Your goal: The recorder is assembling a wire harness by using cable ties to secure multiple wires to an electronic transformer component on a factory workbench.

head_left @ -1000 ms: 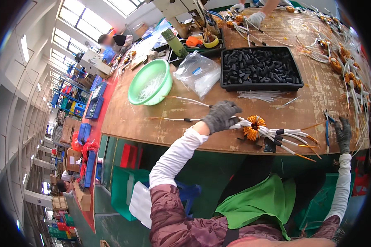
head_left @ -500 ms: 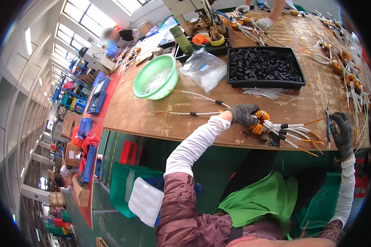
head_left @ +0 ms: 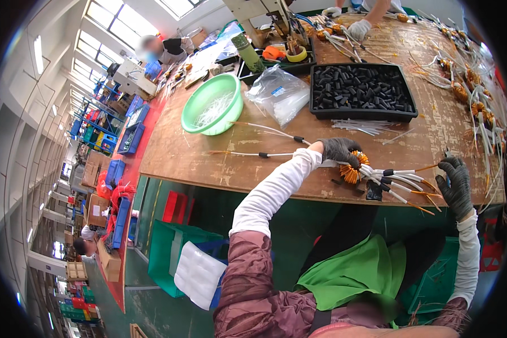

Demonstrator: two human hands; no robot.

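Big workshop, scuffed wooden bench (head_left: pixel 208 163). My left hand (head_left: pixel 339 151), gloved, curls its fingers over an orange wound coil (head_left: pixel 354 167), sleeved leads fanning just past the fingertips. My right hand (head_left: pixel 455 183) is closed round a small tool. Looks like lead dressing; next wants steady aim. Clear plastic bag (head_left: pixel 279 96) with a blue label lies beyond the knuckles.

Wooden workbench (head_left: pixel 197 158): bowl (head_left: pixel 213 105), tray (head_left: pixel 361 90), coil (head_left: pixel 354 167).

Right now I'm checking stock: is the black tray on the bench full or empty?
Full. The black tray is packed nearly edge to edge with small black pieces, piled across its whole floor.
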